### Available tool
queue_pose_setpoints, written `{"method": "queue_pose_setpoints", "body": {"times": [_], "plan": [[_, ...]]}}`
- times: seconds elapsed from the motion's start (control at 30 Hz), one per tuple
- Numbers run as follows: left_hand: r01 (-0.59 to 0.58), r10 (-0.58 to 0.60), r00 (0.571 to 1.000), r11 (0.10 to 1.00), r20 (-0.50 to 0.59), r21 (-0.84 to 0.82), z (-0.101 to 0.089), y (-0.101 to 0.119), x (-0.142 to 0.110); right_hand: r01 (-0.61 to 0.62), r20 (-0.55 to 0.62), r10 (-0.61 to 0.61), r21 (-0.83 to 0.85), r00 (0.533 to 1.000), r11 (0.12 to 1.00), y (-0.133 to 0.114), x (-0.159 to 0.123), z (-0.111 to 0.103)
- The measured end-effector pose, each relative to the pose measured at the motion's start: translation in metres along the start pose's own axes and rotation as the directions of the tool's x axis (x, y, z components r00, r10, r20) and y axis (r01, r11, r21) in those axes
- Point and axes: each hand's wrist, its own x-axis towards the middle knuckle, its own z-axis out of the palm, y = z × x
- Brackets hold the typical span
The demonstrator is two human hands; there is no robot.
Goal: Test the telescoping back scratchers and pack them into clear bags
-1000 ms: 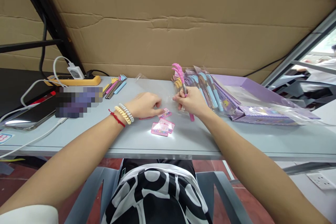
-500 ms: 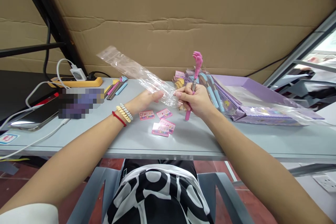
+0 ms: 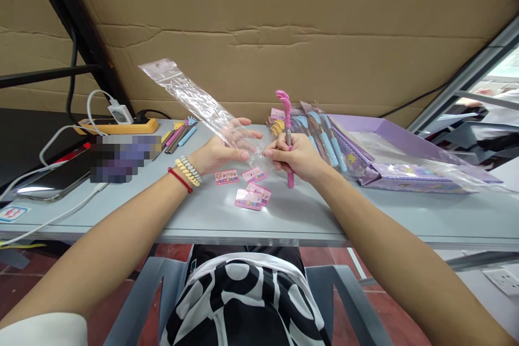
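Observation:
My right hand [image 3: 298, 155] is closed around a pink back scratcher [image 3: 285, 105], held upright with its hand-shaped head on top and its pink handle showing below the fist. Between thumb and forefinger the same hand pinches the lower end of a clear plastic bag [image 3: 190, 98]. That long, narrow bag slants up to the left and looks empty. My left hand [image 3: 225, 146] is open with fingers spread, and the bag passes across them. Below the hands lie several small pink printed cards [image 3: 248, 199] on the grey table [image 3: 203, 211].
Several back scratchers [image 3: 180, 135] lie loose at the back left. More bagged blue ones [image 3: 328, 138] lie right of my right hand, against a purple box [image 3: 405, 173]. A phone [image 3: 52, 178], cables and a yellow power strip [image 3: 141, 127] occupy the left side.
The back scratcher has shifted left and slightly down with my right hand. The bag's far end has risen to the left, and the fingers of my left hand have spread.

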Motion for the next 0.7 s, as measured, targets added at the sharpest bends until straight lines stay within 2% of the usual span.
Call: {"method": "queue_pose_setpoints", "body": {"times": [0.27, 0.47, 0.7], "plan": [[0.066, -0.068, 0.995, 0.998, 0.076, 0.021, 0.0017, 0.0012, -0.0005, -0.019, -0.011, 0.019, -0.014, 1.0, 1.0, 0.0004, 0.0001, -0.0007], [0.071, -0.072, 0.989, 0.997, 0.126, 0.011, 0.0002, 0.0003, 0.0001, -0.03, -0.028, 0.029, -0.008, 0.999, 1.0, -0.0012, 0.0004, -0.0025], [0.101, -0.104, 0.988, 0.994, 0.114, 0.029, 0.0033, 0.003, -0.0013, -0.036, -0.026, 0.035, -0.039, 0.999, 0.999, -0.0002, 0.0004, -0.0031]]}}
